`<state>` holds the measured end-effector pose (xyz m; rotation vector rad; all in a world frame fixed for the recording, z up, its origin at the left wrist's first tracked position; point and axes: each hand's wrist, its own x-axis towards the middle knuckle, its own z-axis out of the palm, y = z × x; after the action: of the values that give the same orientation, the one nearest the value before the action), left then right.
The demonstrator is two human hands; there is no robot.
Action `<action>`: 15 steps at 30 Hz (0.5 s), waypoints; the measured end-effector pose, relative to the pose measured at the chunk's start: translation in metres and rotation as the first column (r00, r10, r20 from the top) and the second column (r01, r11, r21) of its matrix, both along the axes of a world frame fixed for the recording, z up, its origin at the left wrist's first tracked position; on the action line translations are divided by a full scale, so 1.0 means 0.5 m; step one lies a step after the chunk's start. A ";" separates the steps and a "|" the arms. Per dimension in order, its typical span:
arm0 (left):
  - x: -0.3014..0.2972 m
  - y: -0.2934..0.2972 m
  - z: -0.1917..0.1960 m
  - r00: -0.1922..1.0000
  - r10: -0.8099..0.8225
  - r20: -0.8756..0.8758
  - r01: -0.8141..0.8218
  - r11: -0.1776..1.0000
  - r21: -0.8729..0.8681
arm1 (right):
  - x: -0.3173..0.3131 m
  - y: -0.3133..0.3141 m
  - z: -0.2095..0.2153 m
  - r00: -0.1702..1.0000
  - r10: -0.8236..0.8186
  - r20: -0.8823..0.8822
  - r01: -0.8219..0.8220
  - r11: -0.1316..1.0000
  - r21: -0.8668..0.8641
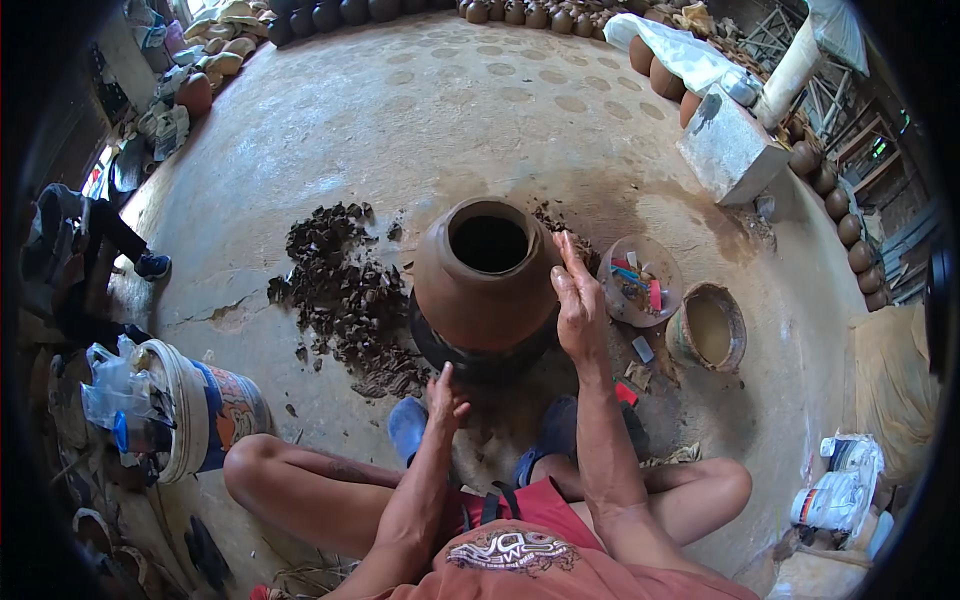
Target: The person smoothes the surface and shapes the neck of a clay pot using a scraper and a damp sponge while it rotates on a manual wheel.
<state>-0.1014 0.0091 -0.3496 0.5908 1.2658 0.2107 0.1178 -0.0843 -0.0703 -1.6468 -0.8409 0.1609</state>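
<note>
A large brown clay pot point(470, 302) with a wide round mouth stands upright before me on a dark round base point(432, 345). My right hand point(580, 305) is raised along the pot's right side, fingers stretched out, close to or against the wall; exact contact is hard to tell. Low at the front of the base is my left hand point(444, 398), one digit pointing up toward the base and the others loosely bent and apart. I see nothing held in either hand.
Dark clay scraps point(335, 290) lie left of the pot. At right stand a clear tub point(665, 262) of small tools and a bucket point(738, 345) of murky liquid. A white bucket point(190, 410) is at left, a pale block point(735, 150) at far right. Another person's foot point(152, 265) shows at left.
</note>
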 end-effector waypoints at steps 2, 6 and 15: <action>-0.013 0.040 -0.007 0.998 0.069 0.002 -0.069 0.996 0.059 | -0.006 0.011 0.000 0.999 0.034 -0.036 -0.033 0.999 0.040; 0.004 0.072 -0.032 0.977 0.201 0.069 -0.209 0.968 0.137 | -0.011 0.012 -0.001 1.000 0.021 -0.022 -0.021 1.000 0.021; 0.058 -0.179 -0.070 0.861 -0.248 0.444 0.345 0.926 -0.152 | -0.021 0.017 0.006 0.999 0.028 -0.025 -0.027 0.999 0.035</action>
<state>-0.0726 -0.0805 -0.3844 0.5027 0.7528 -0.0688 0.1075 -0.0756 -0.0674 -1.5983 -0.8423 0.1853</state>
